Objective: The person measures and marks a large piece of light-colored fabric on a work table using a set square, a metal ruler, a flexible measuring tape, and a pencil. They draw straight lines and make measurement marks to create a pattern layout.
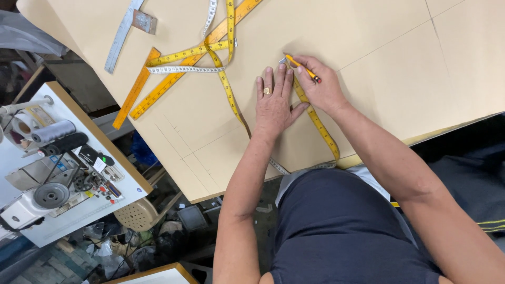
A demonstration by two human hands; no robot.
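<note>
Step in hand, as judged: marking a point or line on the large tan pattern board [368, 68], against the yellow tape measure [315, 118].

Left hand [273, 102]: flat, palm down on the board, fingers extended and close together, gripping nothing; ring on one finger. Appears to pin the tape and board in place. Thumb spread toward the tape's run.

Right hand [321, 87]: fingers closed around a yellow pencil [301, 67], tip down on the board just beyond the left fingertips. Grip tight, pencil lying low and angled.

Tape measure: draped over the board, one run passing under or just beside both hands and down to the near edge, other loops crossing further up. Exact contact under the left palm not visible.

Board: lies flat on the work surface, near corner overhanging. Smooth, matt, faint ruled lines present near the lower left corner and running across the right part.

Next move, as judged: calls for steady downward pressure from the left hand so that the tape does not slip, and a short, controlled stroke of the pencil at the reading.

Also noted: wooden yellow ruler [158, 87] and metal square [123, 31] lying on the board well apart from the hands; sewing machine [47, 197] on a white table to the left.
</note>
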